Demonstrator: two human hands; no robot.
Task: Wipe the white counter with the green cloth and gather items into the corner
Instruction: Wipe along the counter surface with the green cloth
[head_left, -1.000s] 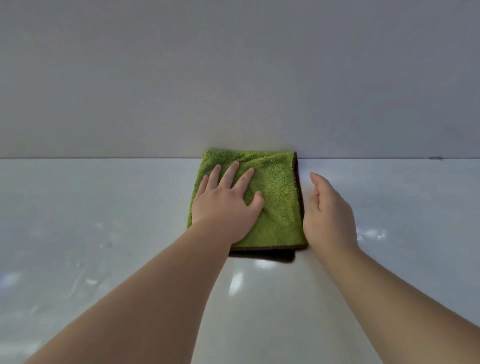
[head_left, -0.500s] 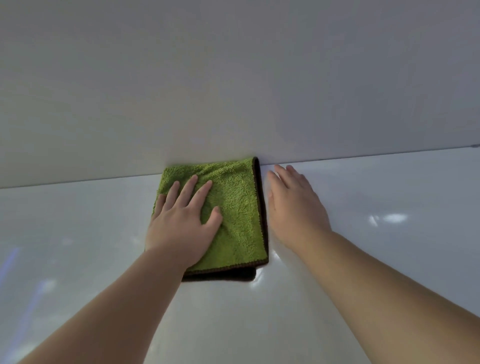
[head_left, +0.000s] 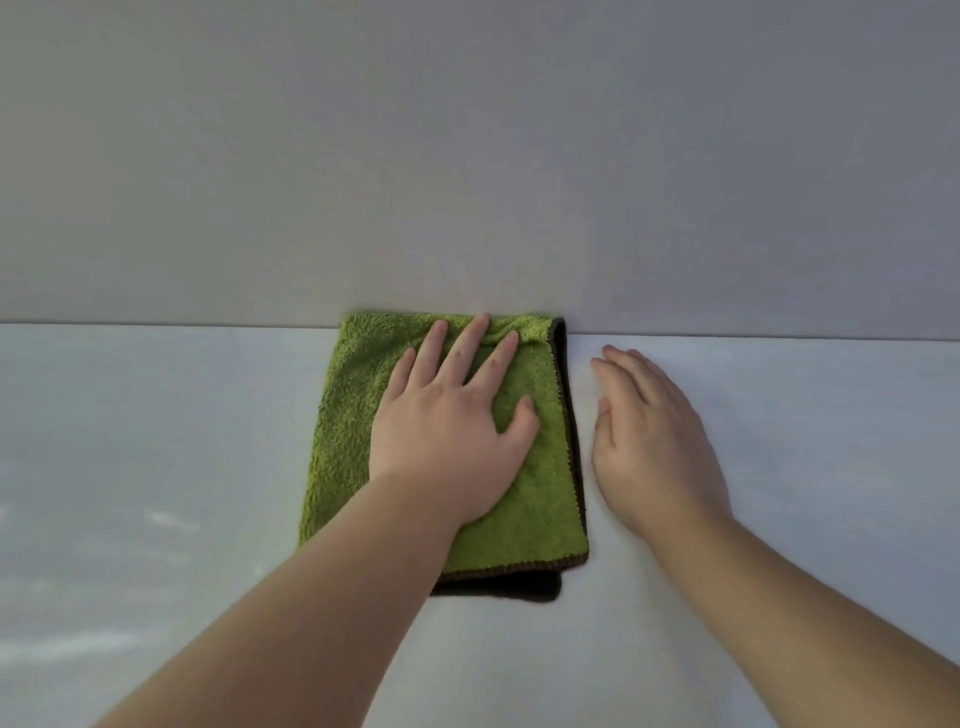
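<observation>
A folded green cloth with a dark brown edge lies flat on the white counter, its far edge pushed up against the wall. My left hand presses flat on the cloth with fingers spread, fingertips near the wall. My right hand rests palm down on the bare counter just right of the cloth, a small gap apart from its brown edge, holding nothing.
A plain grey wall rises straight from the counter's back edge. Faint light reflections and smears show on the glossy counter at the left. No other items are in view.
The cloth and my left hand have slid along the wall, with the cloth's far edge now bunched against it. My right hand stays beside the cloth, slightly further from it.
</observation>
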